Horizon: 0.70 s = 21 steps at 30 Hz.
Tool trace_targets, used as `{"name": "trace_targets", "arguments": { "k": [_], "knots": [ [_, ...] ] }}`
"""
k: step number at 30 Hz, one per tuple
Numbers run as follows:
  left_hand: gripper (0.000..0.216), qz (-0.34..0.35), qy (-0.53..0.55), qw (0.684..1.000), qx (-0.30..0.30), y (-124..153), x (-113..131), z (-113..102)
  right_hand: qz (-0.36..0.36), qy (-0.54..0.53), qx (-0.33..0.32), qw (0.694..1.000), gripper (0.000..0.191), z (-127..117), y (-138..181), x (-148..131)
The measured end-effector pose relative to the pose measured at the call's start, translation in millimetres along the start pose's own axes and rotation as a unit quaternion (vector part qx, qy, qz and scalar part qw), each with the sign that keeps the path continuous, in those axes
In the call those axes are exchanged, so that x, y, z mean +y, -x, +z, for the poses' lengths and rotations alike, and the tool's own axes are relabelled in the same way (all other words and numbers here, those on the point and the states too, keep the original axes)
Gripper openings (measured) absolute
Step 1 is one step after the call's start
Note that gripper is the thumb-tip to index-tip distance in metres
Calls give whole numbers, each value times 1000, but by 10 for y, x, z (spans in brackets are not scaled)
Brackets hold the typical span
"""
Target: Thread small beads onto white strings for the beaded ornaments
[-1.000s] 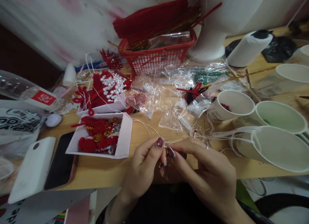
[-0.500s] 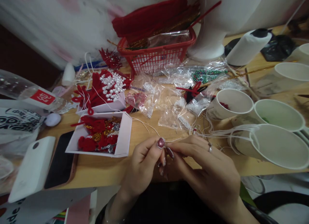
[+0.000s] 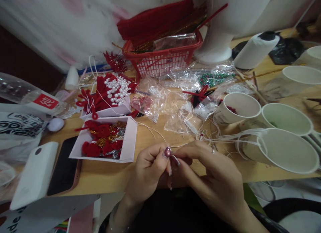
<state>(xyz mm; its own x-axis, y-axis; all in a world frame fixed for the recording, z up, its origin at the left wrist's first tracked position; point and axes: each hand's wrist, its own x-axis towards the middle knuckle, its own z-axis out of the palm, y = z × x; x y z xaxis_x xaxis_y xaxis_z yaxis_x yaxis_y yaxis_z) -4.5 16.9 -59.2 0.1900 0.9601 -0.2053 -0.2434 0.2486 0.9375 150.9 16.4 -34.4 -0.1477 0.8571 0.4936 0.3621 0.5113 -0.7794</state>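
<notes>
Nearest, above the worktop's (image 3: 100, 177) front edge, the left hand (image 3: 147, 172) and right hand (image 3: 213, 174) met, curled nearly closed, thumbs and forefingers pinching a thin white thread (image 3: 179, 146) between them; anything else at their fingertips was too small to tell. To the left lay a dark phone (image 3: 63, 169) beside a white slab-shaped device (image 3: 35, 176), and just past the phone a white box (image 3: 129, 139) held red, gold and silver ornaments (image 3: 101, 141). Paper cups (image 3: 288, 151) stood to the right. Beyond came white beads (image 3: 117, 89) on red pieces, clear plastic bags (image 3: 175, 107), then a red basket (image 3: 163, 60) and a white spool (image 3: 255, 52) at the back.
</notes>
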Motion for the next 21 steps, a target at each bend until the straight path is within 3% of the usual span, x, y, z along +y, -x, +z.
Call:
{"name": "trace_targets", "arguments": {
  "k": [4,8,15,18,21],
  "knots": [
    [46,38,99,994,17,-16,91,65,-13,55,-1,998,9,-41,-5,48],
    [51,108,193,971,94,-69,238,139,0,158,27,987,7,-148,44,139],
    [47,133,206,950,194,-130,291,175,130,252,58,957,16,-319,167,131],
    [45,76,175,971,146,-115,213,155,137,230,75,961,19,-308,128,-1],
    [44,4,119,991,56,-73,103,92,67,177,44,981,24,-210,44,-122]
  ]
}}
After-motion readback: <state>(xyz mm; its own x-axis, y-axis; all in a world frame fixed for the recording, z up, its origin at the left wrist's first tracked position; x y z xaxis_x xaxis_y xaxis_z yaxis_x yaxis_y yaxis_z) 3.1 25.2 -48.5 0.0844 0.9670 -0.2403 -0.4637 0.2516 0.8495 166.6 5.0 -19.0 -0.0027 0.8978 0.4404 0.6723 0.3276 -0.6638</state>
